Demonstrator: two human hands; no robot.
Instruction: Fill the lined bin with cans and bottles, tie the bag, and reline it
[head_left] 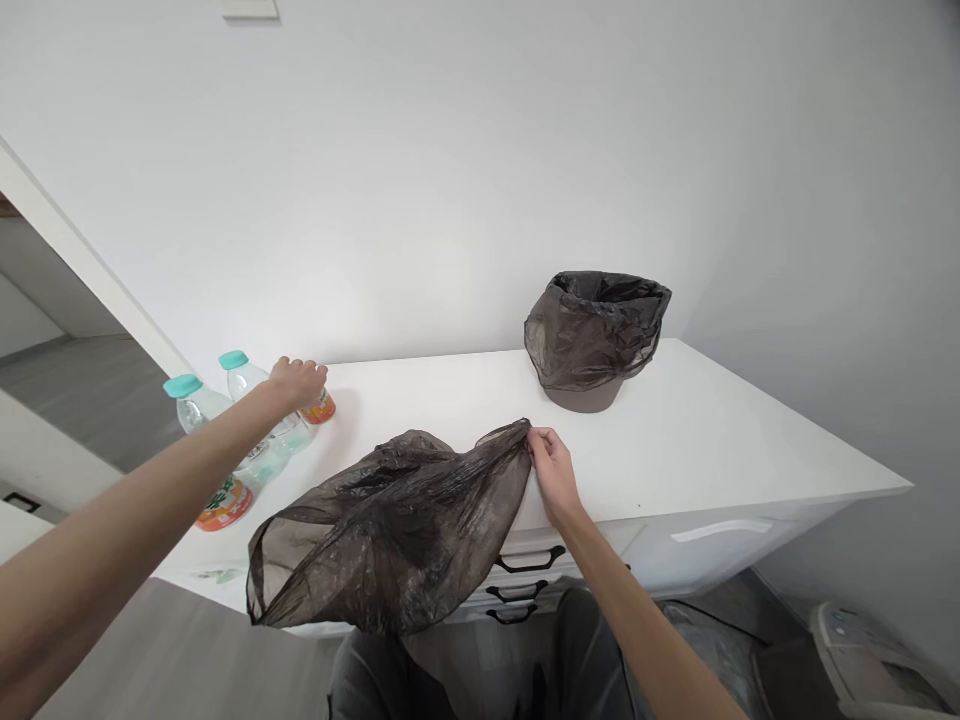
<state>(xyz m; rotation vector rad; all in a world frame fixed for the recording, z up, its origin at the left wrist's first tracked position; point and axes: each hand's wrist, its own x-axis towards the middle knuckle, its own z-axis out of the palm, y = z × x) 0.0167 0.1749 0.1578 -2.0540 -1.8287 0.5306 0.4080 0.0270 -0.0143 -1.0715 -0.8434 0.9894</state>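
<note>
While right hand (553,475) pinches sheer, crumpled black bag (405,530), left hand (298,382) curled, hold unclear

Bottles (264,465) stand left of bag (397,535), bin (583,397) right.

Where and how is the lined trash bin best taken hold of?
The trash bin is probably best gripped at the rim, through its dark liner, by the right hand from above on the near side. It stands upright, mouth up; the liner hangs loosely outside, so film alone may slip. That hand now pinches a plastic bag.
</note>
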